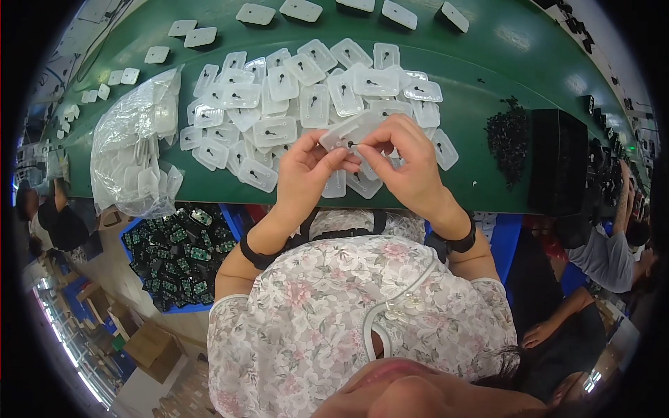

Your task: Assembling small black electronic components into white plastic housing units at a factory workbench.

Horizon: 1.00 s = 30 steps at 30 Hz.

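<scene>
Over the near side of a pile of translucent white plastic covers (315, 104), my left hand (306, 164) grips one such cover (348, 129) by its edge, tilted. My right hand (408, 153) pinches a small black part (351, 144) against the face of that cover. Most covers in the pile carry a similar black piece with a thin stem in the middle. Whether the part in my fingers is seated in the cover, I cannot tell.
On the green table (481, 63), a clear bag of covers (136, 143) lies left. Small black parts (509, 136) are heaped right, beside a black box (557, 160). White-topped pieces (300, 10) line the far side. A blue bin (132, 233) holds circuit boards (185, 254). Co-workers (603, 258) sit right.
</scene>
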### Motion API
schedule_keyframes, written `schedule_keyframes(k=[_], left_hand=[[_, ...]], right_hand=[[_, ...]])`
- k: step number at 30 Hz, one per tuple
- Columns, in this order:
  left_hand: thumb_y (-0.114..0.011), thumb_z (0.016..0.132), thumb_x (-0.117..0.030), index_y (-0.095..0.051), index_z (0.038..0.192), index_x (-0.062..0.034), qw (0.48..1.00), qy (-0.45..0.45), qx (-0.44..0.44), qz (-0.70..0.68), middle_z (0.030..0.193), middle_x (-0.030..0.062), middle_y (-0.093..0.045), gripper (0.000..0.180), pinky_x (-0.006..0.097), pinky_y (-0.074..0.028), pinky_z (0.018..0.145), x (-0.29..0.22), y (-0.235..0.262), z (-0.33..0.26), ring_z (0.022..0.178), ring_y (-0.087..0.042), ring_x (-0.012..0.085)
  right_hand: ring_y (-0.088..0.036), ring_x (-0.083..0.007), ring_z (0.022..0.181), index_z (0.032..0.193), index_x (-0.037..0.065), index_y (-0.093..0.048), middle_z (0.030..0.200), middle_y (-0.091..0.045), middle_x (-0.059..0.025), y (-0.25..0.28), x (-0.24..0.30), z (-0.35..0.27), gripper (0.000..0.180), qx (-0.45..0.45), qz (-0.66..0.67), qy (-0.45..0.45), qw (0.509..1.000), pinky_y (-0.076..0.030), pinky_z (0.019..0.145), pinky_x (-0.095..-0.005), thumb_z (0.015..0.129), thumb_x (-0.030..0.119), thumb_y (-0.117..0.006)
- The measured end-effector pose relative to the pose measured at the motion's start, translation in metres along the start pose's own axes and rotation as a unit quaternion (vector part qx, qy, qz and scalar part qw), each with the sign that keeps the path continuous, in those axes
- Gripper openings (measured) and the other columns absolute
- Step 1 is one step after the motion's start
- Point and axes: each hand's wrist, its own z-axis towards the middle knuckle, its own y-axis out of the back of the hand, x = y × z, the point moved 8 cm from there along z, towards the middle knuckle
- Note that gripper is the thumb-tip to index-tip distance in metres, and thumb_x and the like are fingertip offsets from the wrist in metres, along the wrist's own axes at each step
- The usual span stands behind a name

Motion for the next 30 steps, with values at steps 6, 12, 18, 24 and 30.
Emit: schedule_keyframes(k=[6,12,18,24,30], left_hand=[[-0.053,0.086,0.004,-0.051,0.098,0.0054,0.999,0.010,0.046,-0.004,0.092,0.0109,-0.057,0.012,0.028,-0.053,0.073,0.007,-0.001,-0.001,0.079,-0.064,0.0195],[-0.053,0.086,0.004,-0.052,0.093,0.0052,0.989,-0.118,0.051,0.067,0.093,0.0095,-0.050,0.007,0.026,-0.051,0.068,-0.010,-0.004,-0.005,0.076,-0.062,0.0171],[-0.053,0.086,0.003,-0.052,0.090,0.0048,0.991,-0.109,0.032,0.068,0.092,0.0087,-0.049,0.005,0.025,-0.051,0.064,-0.009,0.002,-0.008,0.074,-0.061,0.0155],[-0.054,0.084,0.004,-0.053,0.088,0.0041,0.985,-0.115,0.048,0.123,0.088,0.0077,-0.050,0.004,0.023,-0.050,0.059,-0.009,-0.002,-0.012,0.072,-0.060,0.0135],[-0.054,0.084,0.004,-0.052,0.087,0.0035,0.979,-0.080,0.077,0.173,0.084,0.0064,-0.050,0.004,0.021,-0.048,0.053,-0.001,-0.005,-0.015,0.067,-0.059,0.0123]], right_hand=[[-0.051,-0.0164,0.062,0.074,0.002,-0.057,0.072,-0.053,-0.0057,-0.007,-0.002,0.000,0.010,-0.009,-0.041,0.010,0.999,-0.040,0.053,-0.0258,0.071,0.000,-0.067],[-0.050,-0.0116,0.062,0.076,0.003,-0.057,0.074,-0.051,-0.0038,-0.014,-0.012,-0.003,0.011,-0.016,0.021,-0.037,0.999,-0.039,0.053,-0.0227,0.073,0.001,-0.067],[-0.043,-0.0093,0.062,0.086,0.004,-0.054,0.077,-0.047,-0.0007,-0.004,-0.015,-0.007,0.022,-0.081,0.037,-0.062,0.994,-0.037,0.055,-0.0202,0.071,0.004,-0.071],[-0.042,-0.0090,0.061,0.084,0.004,-0.053,0.075,-0.047,-0.0009,-0.007,-0.018,-0.006,0.024,0.022,-0.005,-0.090,0.996,-0.036,0.055,-0.0220,0.070,0.009,-0.072],[-0.044,-0.0076,0.056,0.083,0.003,-0.054,0.068,-0.049,-0.0006,-0.008,-0.016,-0.012,0.021,0.084,-0.046,-0.109,0.989,-0.036,0.050,-0.0225,0.071,0.010,-0.071]])
